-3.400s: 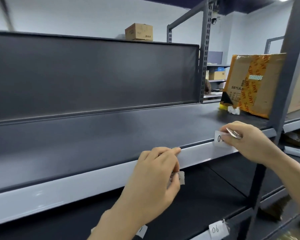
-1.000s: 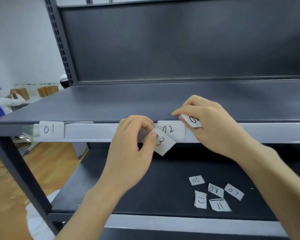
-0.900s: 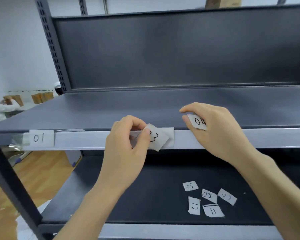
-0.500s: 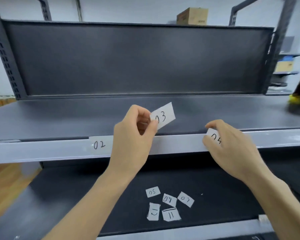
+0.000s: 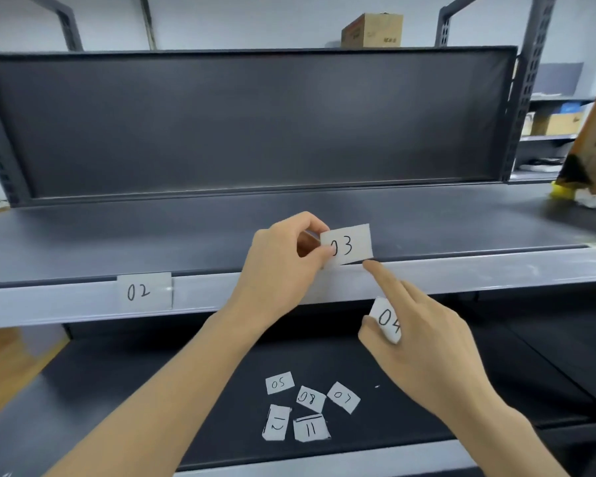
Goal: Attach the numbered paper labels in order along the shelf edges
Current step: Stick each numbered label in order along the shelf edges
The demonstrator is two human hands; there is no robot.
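Bearing handwritten black numerals, small white paper labels: label 02 point(image 5: 144, 291) fixed on the grey shelf edge point(image 5: 461, 273), left part. Label 03 point(image 5: 347, 245) pinched by left hand point(image 5: 279, 270) just above that edge. Label 04 point(image 5: 387, 320) pinched in right hand point(image 5: 424, 342), forefinger extended to edge. Loose labels point(image 5: 305, 406) on lower shelf point(image 5: 117, 390), near front edge.

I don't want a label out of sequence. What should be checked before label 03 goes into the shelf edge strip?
1. Previous number in place: label 02 sits in the shelf edge strip. Ok.
2. Right label in hand: left hand pinches label 03. Ok.
3. Label upright: 03 reads right way up, slightly tilted. Ok.
4. Spot free: strip right of 02 bare where the right hand index finger points. Ok.
5. Next label ready: label 04 held in right hand. Ok.
6. Spacing matches 01 to 02: 01 out of view. Cannot tell.
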